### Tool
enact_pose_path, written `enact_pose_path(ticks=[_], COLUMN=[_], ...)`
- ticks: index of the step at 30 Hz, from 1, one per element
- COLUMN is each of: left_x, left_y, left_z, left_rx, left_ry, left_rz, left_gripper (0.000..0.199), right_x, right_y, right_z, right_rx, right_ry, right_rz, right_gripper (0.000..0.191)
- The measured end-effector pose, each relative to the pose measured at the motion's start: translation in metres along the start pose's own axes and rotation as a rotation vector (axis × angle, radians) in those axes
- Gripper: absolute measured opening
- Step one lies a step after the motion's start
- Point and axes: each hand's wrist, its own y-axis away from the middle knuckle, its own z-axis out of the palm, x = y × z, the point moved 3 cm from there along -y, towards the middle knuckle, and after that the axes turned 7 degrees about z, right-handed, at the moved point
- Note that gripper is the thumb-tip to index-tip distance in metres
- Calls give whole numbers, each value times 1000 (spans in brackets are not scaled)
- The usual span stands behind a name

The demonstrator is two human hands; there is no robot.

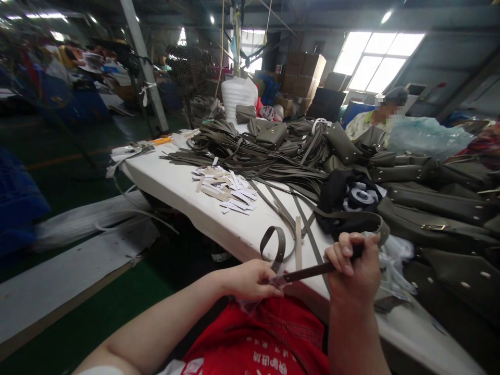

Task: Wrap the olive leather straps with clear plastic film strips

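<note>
A dark olive strap (310, 271) runs between my two hands at the table's near edge. Closed around it, my right hand (354, 265) is raised over the table, and the strap's long tail loops back behind the fist. My left hand (255, 280) pinches the strap near its end, where a bit of clear plastic wrap shows; a curled piece of strap with holes stands up just above the fingers. Whether that curl belongs to the same strap I cannot tell. Beyond my hands lies a pale paper strip (298, 242), with more straps on the white table (175, 195).
A pile of paper strips (228, 190) lies mid-table, with a heap of olive straps (250, 151) behind. Olive bags (441, 203) are stacked at right, beside a black bundle (332, 200) and clear plastic. Across the table is another person (371, 122). A metal post (144, 62) stands left.
</note>
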Motion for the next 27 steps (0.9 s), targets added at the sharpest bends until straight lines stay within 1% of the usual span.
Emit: enact_pose_path(ticks=[4,7,9,10,11,12,14,15,16,17,18,20,22,25,27], left_x=[11,20,23,23,22,19,14,11,9,8,8,9,9,5,2], left_y=[-4,-8,-9,-10,-10,-10,-8,-7,-4,-1,2,9,17,24,27], left_z=[-2,-3,-2,-1,0,1,2,2,2,2,1,1,0,-1,-3], left_rx=[-52,-74,-54,-31,1,40,123,163,198,226,247,281,315,392,458], left_ry=[-25,-41,-42,-38,-32,-26,-26,-31,-35,-36,-29,-17,-39,-98,-72], left_rz=[70,114,112,101,83,57,-9,-39,-60,-69,-68,-65,-89,-143,-149], left_gripper=[49,60,65,65,65,65,65,64,62,59,55,48,47,59,61], right_x=[6,21,36,44,52,61,76,81,84,86,87,90,99,113,117], right_y=[0,0,1,2,3,4,8,9,8,7,4,-1,-2,3,9], right_z=[2,2,-1,-1,-1,0,0,-2,-5,-9,-13,-23,-29,-30,-26], right_rx=[3,26,47,28,-25,-109,-297,-356,-366,-327,-255,-97,-2,30,24], right_ry=[15,59,170,265,383,508,719,783,815,818,796,702,567,329,188], right_rz=[6,3,-15,-22,-9,29,154,212,248,255,243,247,331,525,630], right_gripper=[28,34,42,47,51,54,52,49,44,40,39,45,48,40,35])
